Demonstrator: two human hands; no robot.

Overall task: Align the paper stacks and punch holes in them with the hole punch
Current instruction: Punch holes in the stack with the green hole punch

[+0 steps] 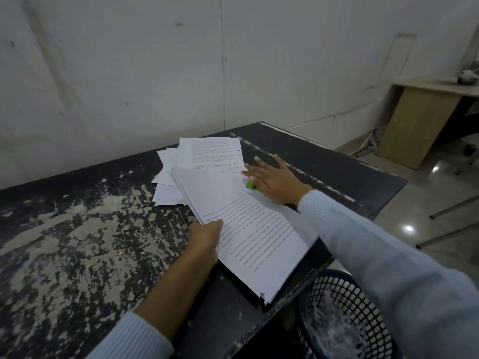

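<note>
A thick stack of printed white paper (248,229) lies tilted on the dark table (77,229), its near corner over the table's front edge. My left hand (204,239) grips the stack's left edge, thumb on top. My right hand (272,180) rests flat, fingers spread, on the green hole punch (251,184) at the stack's far right edge; only a small green part of the punch shows. A looser pile of papers (207,154) with punched holes along one edge lies fanned out behind the stack.
A dark blue mesh waste basket (344,314) stands on the floor below the table's front right corner. The grey wall rises just behind the table. A wooden desk (425,120) and metal chair legs stand at the right.
</note>
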